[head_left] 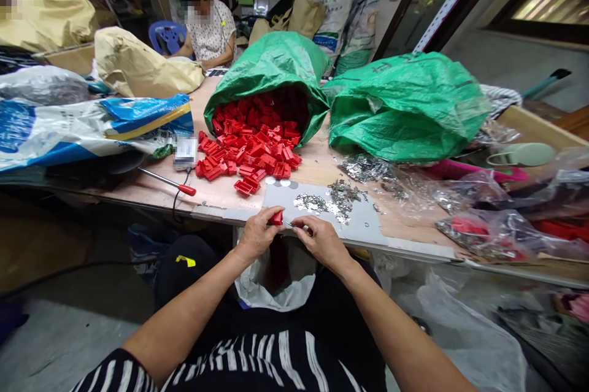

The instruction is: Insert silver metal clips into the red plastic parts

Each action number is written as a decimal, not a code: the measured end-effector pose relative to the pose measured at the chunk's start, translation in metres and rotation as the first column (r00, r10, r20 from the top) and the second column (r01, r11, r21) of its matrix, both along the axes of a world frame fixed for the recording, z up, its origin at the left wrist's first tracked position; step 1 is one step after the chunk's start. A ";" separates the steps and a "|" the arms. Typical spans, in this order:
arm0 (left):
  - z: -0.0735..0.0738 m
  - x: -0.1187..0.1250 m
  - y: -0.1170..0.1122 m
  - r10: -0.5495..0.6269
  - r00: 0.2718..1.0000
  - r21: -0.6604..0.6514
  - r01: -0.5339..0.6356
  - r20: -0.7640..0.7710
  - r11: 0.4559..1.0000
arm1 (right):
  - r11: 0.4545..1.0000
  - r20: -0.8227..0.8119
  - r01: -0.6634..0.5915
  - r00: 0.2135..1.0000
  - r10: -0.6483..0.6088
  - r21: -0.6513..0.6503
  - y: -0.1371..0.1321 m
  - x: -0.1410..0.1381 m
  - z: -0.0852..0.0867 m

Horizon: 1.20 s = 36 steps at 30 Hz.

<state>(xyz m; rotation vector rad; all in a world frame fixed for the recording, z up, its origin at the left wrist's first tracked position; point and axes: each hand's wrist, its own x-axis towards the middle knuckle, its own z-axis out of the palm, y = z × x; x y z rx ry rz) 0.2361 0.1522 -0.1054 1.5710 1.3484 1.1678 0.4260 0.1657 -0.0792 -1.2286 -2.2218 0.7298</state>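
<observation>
My left hand (256,234) is closed around a small red plastic part (277,218) at the table's front edge. Facing it, my right hand (321,241) pinches a thin metal piece (288,224) whose tip points at the red part; its exact kind is too small to tell. Below both hands an open white bag (294,298) sits between my legs. Just beyond them is a grey sheet (368,227) with small shiny metal pieces (343,199) scattered on it. Loose red plastic parts (248,156) spill from a green woven sack (285,51) farther back.
A second green sack (405,107) lies to the right, near clear plastic bags (488,235) of parts. On the left are a red-tipped metal rod (172,183) and a blue-white bag (83,128). Another person (209,30) sits across the table.
</observation>
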 end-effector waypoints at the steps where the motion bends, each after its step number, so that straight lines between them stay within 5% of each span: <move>1: 0.000 0.000 0.000 -0.003 1.000 -0.003 0.003 0.014 1.000 | 1.000 0.003 -0.009 1.000 0.009 0.010 0.002 -0.001 -0.001; 15: 0.001 -0.001 0.002 -0.015 0.999 0.014 0.016 -0.044 1.000 | 0.998 0.081 -0.069 0.994 0.068 0.008 0.011 -0.004 -0.006; 21: 0.001 0.002 0.002 0.008 0.999 0.028 -0.007 -0.033 1.000 | 0.997 0.179 0.004 0.984 0.011 -0.082 0.011 -0.015 0.004; 28: 0.006 0.001 0.002 -0.002 1.000 -0.015 0.002 -0.013 1.000 | 0.999 0.206 0.033 0.978 -0.027 -0.024 0.001 -0.022 -0.002; 33: 0.015 0.002 -0.010 0.031 1.000 0.042 -0.031 -0.004 0.999 | 1.000 0.013 -0.012 1.000 0.012 0.018 -0.012 -0.009 -0.002; 36: 0.024 0.006 -0.019 0.075 0.982 -0.014 -0.074 0.173 0.997 | 0.999 -0.107 -0.012 0.994 0.006 -0.052 -0.022 0.001 0.004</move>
